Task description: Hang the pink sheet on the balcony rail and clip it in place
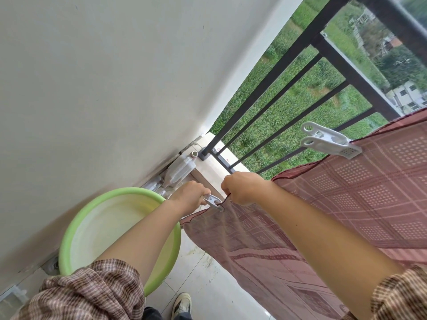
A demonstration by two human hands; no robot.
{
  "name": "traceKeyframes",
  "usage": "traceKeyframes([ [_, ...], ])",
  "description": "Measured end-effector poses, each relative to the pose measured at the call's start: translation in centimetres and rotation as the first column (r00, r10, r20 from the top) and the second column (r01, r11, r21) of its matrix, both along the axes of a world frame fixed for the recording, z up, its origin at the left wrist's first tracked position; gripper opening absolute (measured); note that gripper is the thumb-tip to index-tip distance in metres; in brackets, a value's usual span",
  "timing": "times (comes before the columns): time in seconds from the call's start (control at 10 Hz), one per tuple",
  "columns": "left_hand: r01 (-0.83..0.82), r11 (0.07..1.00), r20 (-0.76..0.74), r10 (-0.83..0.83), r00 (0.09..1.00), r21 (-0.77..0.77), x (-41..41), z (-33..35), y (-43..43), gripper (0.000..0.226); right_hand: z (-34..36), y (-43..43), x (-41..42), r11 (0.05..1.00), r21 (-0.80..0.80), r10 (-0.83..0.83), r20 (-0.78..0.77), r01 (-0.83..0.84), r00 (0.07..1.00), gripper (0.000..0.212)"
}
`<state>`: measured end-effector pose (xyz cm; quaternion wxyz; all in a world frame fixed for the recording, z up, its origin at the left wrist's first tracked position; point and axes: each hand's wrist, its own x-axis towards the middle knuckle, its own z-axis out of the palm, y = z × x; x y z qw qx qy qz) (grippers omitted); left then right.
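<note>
The pink checked sheet [335,204] hangs draped over the black balcony rail [351,70], covering its right part. A large white clip [328,140] is clamped on the sheet's upper edge at the rail. My left hand [189,196] grips a second, smaller clip [213,202], whose jaws sit at the sheet's near corner. My right hand [242,188] pinches that corner's edge right beside the clip. Whether the clip's jaws bite the cloth is hard to tell.
A light green plastic basin [76,227] stands on the tiled floor against the white wall at the left. A clear plastic jug [180,169] lies in the corner below the rail's end post. My shoe [182,306] shows at the bottom.
</note>
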<state>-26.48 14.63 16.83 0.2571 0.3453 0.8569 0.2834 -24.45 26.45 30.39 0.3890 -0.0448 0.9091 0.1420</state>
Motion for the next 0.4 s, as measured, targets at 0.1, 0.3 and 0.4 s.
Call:
traceKeyframes([
  [0.1, -0.004, 1.0, 0.016, 0.003, 1.0, 0.009, 0.07, -0.06, 0.08, 0.022, 0.05, -0.02, 0.07, 1.0, 0.026, 0.008, -0.009, -0.007, 1.0, 0.023],
  [0.3, -0.043, 0.999, 0.057, 0.041, 0.998, 0.031, 0.5, -0.73, 0.2, 0.041, 0.19, -0.46, 0.12, 0.999, 0.04, 0.007, -0.037, -0.006, 0.999, 0.031],
  [0.4, -0.139, 0.984, 0.152, 0.122, 0.981, 0.108, 0.96, -0.96, 0.23, 0.057, 0.01, -0.95, 0.12, 0.999, 0.049, 0.011, -0.082, -0.007, 0.997, 0.027],
])
